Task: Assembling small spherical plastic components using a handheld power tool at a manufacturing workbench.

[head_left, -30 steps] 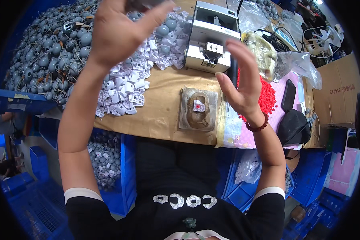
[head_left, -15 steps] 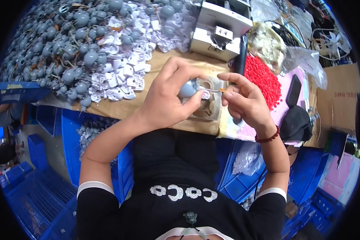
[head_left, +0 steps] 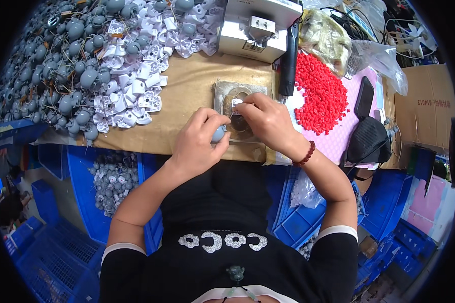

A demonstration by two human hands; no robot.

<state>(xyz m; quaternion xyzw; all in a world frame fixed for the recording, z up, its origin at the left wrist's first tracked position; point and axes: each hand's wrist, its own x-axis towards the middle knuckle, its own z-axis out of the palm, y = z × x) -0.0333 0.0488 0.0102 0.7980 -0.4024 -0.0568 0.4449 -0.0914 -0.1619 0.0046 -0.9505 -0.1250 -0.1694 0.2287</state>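
Grey round part (head_left: 219, 134) pinched in left hand (head_left: 199, 144) fingertips, right hand (head_left: 268, 121) fingers pinching white piece (head_left: 236, 103).

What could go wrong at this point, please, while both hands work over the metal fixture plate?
The left hand pinches a small grey piece near the table edge; if it slips, it may drop into the blue bins. The right hand works beside loose red pellets, which a sweep could scatter.

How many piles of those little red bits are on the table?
1. A single heap of small red pieces lies on the pink mat, to the right of the right hand and the black tool. More may be hidden in the clear bags behind.
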